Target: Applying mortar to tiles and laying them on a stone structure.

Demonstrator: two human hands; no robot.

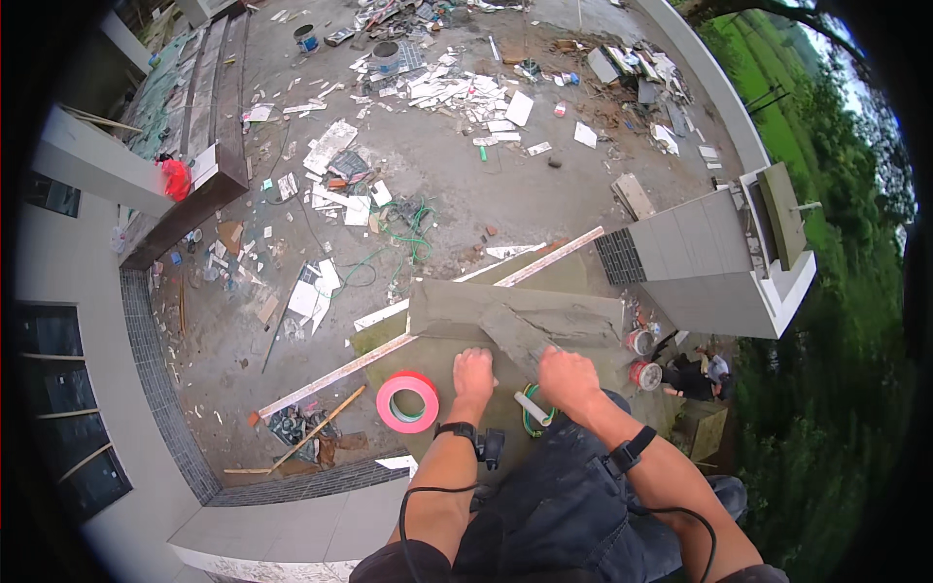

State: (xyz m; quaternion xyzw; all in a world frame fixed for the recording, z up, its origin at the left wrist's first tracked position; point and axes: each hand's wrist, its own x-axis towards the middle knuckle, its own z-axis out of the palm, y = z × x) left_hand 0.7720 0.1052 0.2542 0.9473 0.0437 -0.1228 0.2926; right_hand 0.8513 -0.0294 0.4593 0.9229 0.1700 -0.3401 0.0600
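Observation:
A long grey tile (447,309) lies across in front of me, with wet-looking grey mortar spread over its right part. My right hand (569,377) is closed around a trowel, whose flat, mortar-smeared blade (515,335) slants up and left over the tile. My left hand (474,373) is a fist just below the tile's near edge; what it holds, if anything, is hidden. Left of that hand lies a pink-red tape roll (407,401). Between my hands and legs sits a pale cylinder (532,409) beside a green ring-like coil.
The board (374,364) under the tile is high above a ground strewn with broken white tiles (457,92). A tiled pillar (690,243) rises at right. Buckets (643,375) and another person (695,377) are below right. A long pale bar (335,377) crosses at left.

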